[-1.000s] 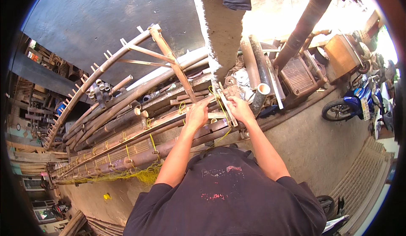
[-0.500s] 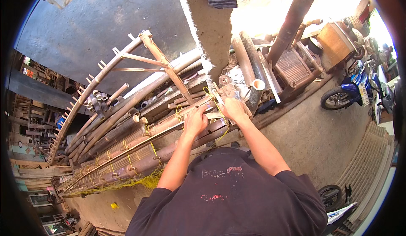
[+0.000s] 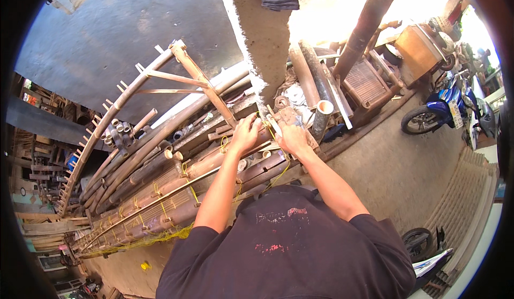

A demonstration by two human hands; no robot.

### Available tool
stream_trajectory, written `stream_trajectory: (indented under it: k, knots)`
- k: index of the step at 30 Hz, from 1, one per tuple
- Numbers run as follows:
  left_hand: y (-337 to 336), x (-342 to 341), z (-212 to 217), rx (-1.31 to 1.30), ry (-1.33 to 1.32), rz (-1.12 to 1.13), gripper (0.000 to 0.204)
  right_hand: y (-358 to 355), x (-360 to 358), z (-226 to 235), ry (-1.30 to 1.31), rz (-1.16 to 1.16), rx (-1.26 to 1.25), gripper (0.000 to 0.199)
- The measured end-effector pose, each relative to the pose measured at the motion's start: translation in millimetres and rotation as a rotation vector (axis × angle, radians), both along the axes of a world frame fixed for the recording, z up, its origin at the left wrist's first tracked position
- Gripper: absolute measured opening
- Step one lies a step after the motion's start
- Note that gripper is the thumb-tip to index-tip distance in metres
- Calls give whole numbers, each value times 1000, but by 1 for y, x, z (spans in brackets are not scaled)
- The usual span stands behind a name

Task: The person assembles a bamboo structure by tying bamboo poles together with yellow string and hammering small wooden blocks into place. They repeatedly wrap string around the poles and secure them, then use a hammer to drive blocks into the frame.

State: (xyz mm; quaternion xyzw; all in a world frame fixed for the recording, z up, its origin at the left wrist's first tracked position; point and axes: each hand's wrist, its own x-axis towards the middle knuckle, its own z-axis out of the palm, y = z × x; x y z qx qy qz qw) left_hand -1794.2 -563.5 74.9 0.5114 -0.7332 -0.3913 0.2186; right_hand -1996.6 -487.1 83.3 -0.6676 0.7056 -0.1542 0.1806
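1. Your left hand [image 3: 245,134] grips the bamboo poles [image 3: 214,165], stacked at the concrete pillar [image 3: 267,36].
2. Your right hand [image 3: 292,135] seemingly pinches yellow twine [image 3: 278,176]; its grip is unclear.
3. The poles are likely stiff and heavy: hold near the lashings.

Both hands, left hand [image 3: 245,134] beside right hand [image 3: 293,137], rest on the bamboo pole stack [image 3: 160,186], with a pillar [image 3: 267,36] behind and a motorbike [image 3: 444,109] far right.

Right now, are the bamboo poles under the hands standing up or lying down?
Lying down. The bamboo poles lie side by side in a stack, tied with yellow cord; both the left hand and right hand press on top.
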Motion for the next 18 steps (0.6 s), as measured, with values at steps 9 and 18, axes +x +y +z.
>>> stream_trajectory:
  k: [9,18]
  knots:
    - [-52,-45,-38,524,204,-30,27,13,9,0,97,-93,93,28]
    - [-48,-45,-53,447,237,-12,23,17,5,10,37,-65,37,25]
